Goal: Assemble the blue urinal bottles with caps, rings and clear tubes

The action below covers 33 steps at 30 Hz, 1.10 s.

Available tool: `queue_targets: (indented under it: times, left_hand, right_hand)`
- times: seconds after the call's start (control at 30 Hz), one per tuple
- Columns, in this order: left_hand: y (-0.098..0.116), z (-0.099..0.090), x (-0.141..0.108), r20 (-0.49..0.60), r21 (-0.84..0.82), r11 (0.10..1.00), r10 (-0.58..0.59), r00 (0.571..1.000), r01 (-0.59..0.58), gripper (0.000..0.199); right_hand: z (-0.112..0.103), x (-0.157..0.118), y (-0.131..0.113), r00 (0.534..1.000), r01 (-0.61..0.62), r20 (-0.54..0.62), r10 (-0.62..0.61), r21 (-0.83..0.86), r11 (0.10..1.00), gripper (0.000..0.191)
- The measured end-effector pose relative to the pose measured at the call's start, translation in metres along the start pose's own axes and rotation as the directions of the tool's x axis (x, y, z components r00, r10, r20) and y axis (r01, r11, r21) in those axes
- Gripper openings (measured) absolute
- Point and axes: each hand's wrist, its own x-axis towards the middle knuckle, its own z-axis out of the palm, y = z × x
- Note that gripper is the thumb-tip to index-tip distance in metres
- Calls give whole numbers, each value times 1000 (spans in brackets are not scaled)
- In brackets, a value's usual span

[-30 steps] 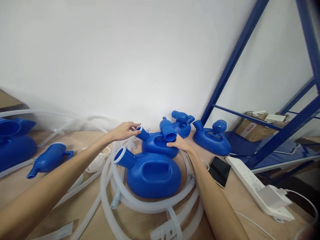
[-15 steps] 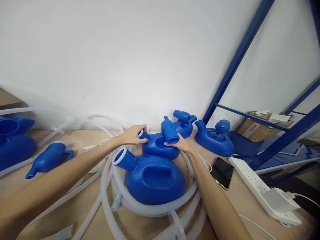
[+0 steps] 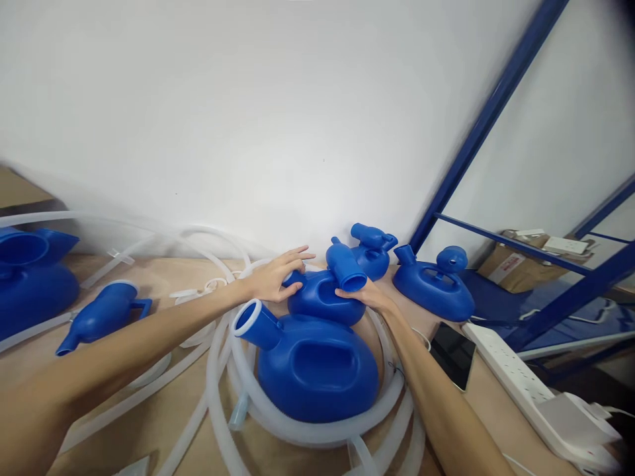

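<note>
A large blue bottle with a white-rimmed spout lies on its side inside coils of translucent hose. Behind it is a second blue bottle with a smaller blue funnel-shaped piece on top. My left hand rests at the second bottle's spout, thumb over it and fingers spread. At that bottle's right end is my right hand, its thumb in front below the blue piece and the other fingers mostly hidden behind.
More blue bottles stand at the back, right and far left. A loose blue piece lies at left. Phone and power strip are at right, beside a blue metal frame.
My left hand has loosened from the spout of the second bottle, and its fingers now stretch out. The whole view has shifted slightly, with things appearing lower and farther right.
</note>
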Motion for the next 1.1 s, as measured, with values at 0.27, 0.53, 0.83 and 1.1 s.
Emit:
queue_targets:
  times: [0.27, 0.53, 0.83, 1.1]
  left_hand:
    - [-8, 2, 0, -8, -27, 999, 20, 1000, -20, 46]
    - [0, 9, 3, -74, -95, 956, -286, 956, 278, 43]
    - [17, 0, 22, 65, -106, 668, -735, 676, 737, 43]
    - [33, -28, 29, 184, -8, 618, -772, 609, 786, 61]
  right_hand:
    - [0, -3, -2, 999, -31, 7, 31, -16, 999, 70]
    - [6, -1, 2, 997, 21, -67, -27, -86, 996, 60]
    - [13, 7, 9, 984, 98, -141, -111, -99, 990, 57]
    - [18, 0, 6, 966, 131, -206, -159, -143, 981, 56]
